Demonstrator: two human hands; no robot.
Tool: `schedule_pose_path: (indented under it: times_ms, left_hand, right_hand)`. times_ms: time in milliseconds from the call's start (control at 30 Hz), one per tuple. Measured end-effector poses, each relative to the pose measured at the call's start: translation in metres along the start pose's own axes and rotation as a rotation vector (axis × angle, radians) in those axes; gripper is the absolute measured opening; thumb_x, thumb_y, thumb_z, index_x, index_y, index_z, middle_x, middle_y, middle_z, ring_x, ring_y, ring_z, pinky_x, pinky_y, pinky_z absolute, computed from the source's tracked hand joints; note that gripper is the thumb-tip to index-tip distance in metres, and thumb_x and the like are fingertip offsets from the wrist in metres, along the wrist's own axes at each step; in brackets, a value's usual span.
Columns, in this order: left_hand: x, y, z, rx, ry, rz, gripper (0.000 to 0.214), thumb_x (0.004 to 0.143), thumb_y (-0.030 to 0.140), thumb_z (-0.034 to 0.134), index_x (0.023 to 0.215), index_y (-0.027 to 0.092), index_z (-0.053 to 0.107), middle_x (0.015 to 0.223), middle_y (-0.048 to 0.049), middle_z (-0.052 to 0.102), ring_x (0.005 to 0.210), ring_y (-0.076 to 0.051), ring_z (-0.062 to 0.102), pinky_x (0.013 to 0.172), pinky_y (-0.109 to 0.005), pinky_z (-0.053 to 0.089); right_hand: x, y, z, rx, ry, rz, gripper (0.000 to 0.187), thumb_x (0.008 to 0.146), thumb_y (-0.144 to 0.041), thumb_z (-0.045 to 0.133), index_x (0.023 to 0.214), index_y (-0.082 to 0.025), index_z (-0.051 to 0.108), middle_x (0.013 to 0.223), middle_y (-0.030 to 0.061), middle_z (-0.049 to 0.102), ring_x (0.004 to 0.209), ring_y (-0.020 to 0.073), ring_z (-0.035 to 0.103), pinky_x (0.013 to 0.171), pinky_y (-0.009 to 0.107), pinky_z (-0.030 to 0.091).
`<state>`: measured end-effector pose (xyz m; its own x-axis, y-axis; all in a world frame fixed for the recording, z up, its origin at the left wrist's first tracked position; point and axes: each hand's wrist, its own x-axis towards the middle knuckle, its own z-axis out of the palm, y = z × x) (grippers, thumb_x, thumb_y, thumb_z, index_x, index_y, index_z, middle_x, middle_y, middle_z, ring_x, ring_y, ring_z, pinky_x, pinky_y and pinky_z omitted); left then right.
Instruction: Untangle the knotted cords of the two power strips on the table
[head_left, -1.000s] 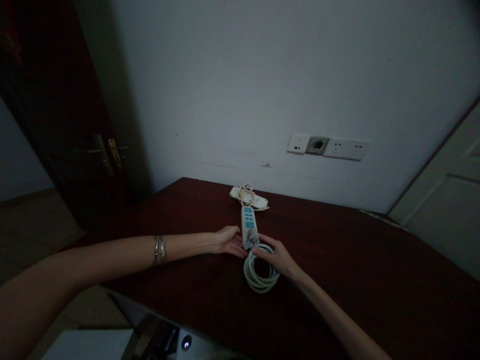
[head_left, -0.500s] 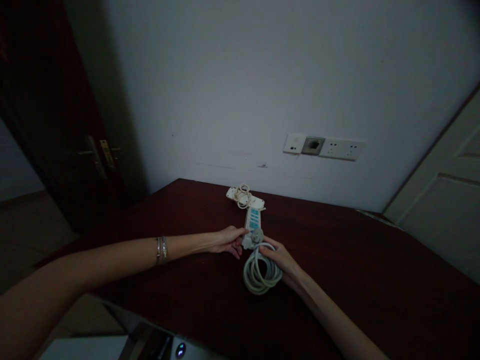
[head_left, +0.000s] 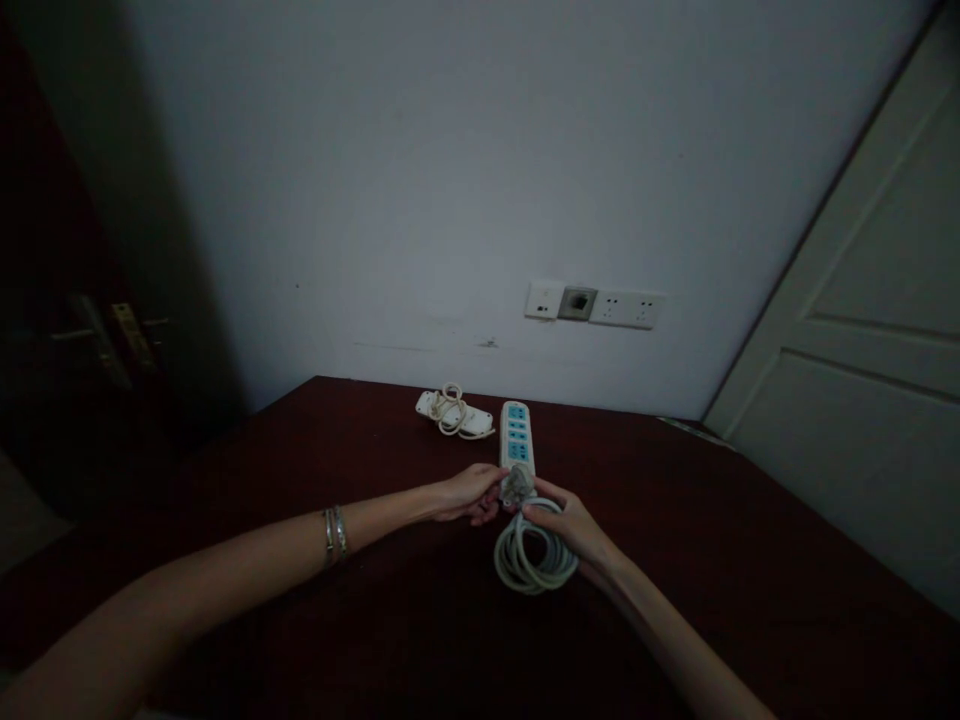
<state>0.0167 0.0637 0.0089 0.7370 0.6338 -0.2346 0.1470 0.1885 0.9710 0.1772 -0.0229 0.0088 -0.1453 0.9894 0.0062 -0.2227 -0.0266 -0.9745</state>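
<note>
A white power strip [head_left: 527, 455] with blue sockets is held pointing away from me over the dark red table. My left hand [head_left: 472, 492] pinches its near end from the left side. My right hand [head_left: 568, 522] grips the coiled grey-white cord [head_left: 536, 578] beside that same end, with the thumb over the coil. A greyish plug [head_left: 517, 484] lies on the strip's near end between both hands. Beyond my left hand, a second white power strip [head_left: 474, 420] lies with its cream cord [head_left: 452, 405] bundled on top.
The dark red tabletop [head_left: 360, 440] runs up to a pale wall. On the wall are outlet plates [head_left: 626, 309] and a grey socket [head_left: 577, 303]. A dark door with a handle [head_left: 131, 335] stands at left, a white panelled door [head_left: 862, 350] at right.
My view has turned to the right. The held power strip now shows more of its sockets and appears to the right of the second strip. Both hands keep their hold.
</note>
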Motion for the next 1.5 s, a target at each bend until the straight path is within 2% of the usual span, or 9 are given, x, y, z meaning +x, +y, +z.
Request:
schedule_pose_path:
  times_ms: [233, 400, 600, 733, 933, 1033, 1133, 1333, 1500]
  left_hand:
    - [0.082, 0.024, 0.033, 0.039, 0.068, 0.13, 0.041, 0.081, 0.056, 0.041, 0.073, 0.016, 0.044, 0.045, 0.0089, 0.036, 0.031, -0.005, 0.033, 0.033, -0.017, 0.024]
    - [0.137, 0.036, 0.054, 0.024, 0.084, 0.042, 0.042, 0.087, 0.052, 0.03, 0.094, 0.015, 0.048, 0.058, 0.0031, 0.05, 0.039, -0.008, 0.045, 0.037, -0.018, 0.031]
    - [0.165, 0.028, 0.076, 0.012, 0.127, 0.042, 0.027, 0.09, 0.036, 0.027, 0.1, 0.017, 0.044, 0.065, 0.0028, 0.05, 0.044, -0.007, 0.048, 0.042, -0.018, 0.036]
    - [0.177, 0.023, 0.088, 0.052, 0.134, 0.036, 0.024, 0.088, 0.027, 0.027, 0.098, 0.016, 0.047, 0.066, 0.0023, 0.05, 0.044, -0.007, 0.048, 0.041, -0.019, 0.038]
    - [0.21, 0.018, 0.11, 0.203, 0.233, 0.085, 0.02, 0.085, 0.02, 0.038, 0.095, 0.014, 0.053, 0.08, -0.0039, 0.059, 0.063, -0.011, 0.057, 0.052, -0.02, 0.045]
    - [0.23, 0.019, 0.127, 0.317, 0.313, 0.156, 0.025, 0.083, 0.02, 0.047, 0.105, 0.012, 0.055, 0.098, -0.01, 0.063, 0.087, -0.016, 0.059, 0.073, -0.023, 0.046]
    - [0.249, 0.022, 0.147, 0.422, 0.357, 0.205, 0.042, 0.082, 0.029, 0.052, 0.119, 0.009, 0.05, 0.116, -0.0148, 0.058, 0.106, -0.019, 0.054, 0.089, -0.024, 0.04]
    - [0.273, 0.024, 0.179, 0.629, 0.394, 0.158, 0.042, 0.081, 0.037, 0.05, 0.109, 0.006, 0.06, 0.118, -0.0188, 0.056, 0.117, -0.028, 0.046, 0.099, -0.034, 0.032]
    - [0.28, 0.023, 0.184, 0.754, 0.382, 0.071, 0.046, 0.078, 0.04, 0.052, 0.112, 0.009, 0.06, 0.128, -0.0197, 0.048, 0.119, -0.031, 0.044, 0.095, -0.036, 0.038]
  right_hand:
    - [0.01, -0.025, -0.061, 0.018, 0.201, -0.081, 0.064, 0.058, -0.027, 0.079, 0.117, -0.012, 0.058, 0.083, 0.006, 0.07, 0.065, 0.0132, 0.062, 0.063, 0.024, 0.047]
    - [0.02, -0.034, -0.131, 0.028, 0.338, -0.072, 0.059, 0.057, -0.029, 0.08, 0.11, -0.013, 0.06, 0.076, 0.0037, 0.07, 0.062, 0.0144, 0.064, 0.061, 0.025, 0.049]
    - [0.025, -0.041, -0.229, -0.041, 0.432, -0.019, 0.041, 0.062, -0.023, 0.076, 0.1, -0.016, 0.061, 0.076, 0.0033, 0.069, 0.061, 0.0142, 0.064, 0.061, 0.025, 0.052]
    - [0.032, -0.049, -0.272, -0.079, 0.413, 0.028, 0.03, 0.064, -0.025, 0.074, 0.089, -0.015, 0.06, 0.073, 0.0033, 0.067, 0.058, 0.0128, 0.063, 0.058, 0.023, 0.051]
    - [0.051, -0.052, -0.306, -0.144, 0.383, 0.115, 0.03, 0.065, -0.025, 0.073, 0.088, -0.015, 0.058, 0.071, 0.0021, 0.066, 0.056, 0.0123, 0.062, 0.056, 0.024, 0.051]
    - [0.059, -0.05, -0.318, -0.178, 0.385, 0.135, 0.03, 0.067, -0.027, 0.071, 0.091, -0.015, 0.058, 0.073, 0.002, 0.066, 0.057, 0.012, 0.062, 0.057, 0.024, 0.052]
    - [0.066, -0.047, -0.327, -0.223, 0.389, 0.149, 0.032, 0.067, -0.026, 0.071, 0.094, -0.014, 0.059, 0.076, 0.0035, 0.068, 0.057, 0.0123, 0.062, 0.059, 0.025, 0.053]
    - [0.071, -0.044, -0.336, -0.341, 0.423, 0.158, 0.039, 0.067, -0.028, 0.071, 0.102, -0.014, 0.061, 0.087, 0.0083, 0.07, 0.069, 0.0171, 0.066, 0.068, 0.029, 0.054]
    - [0.076, -0.047, -0.338, -0.463, 0.445, 0.152, 0.05, 0.064, -0.027, 0.075, 0.11, -0.014, 0.062, 0.094, 0.0081, 0.07, 0.081, 0.0187, 0.066, 0.078, 0.03, 0.053]
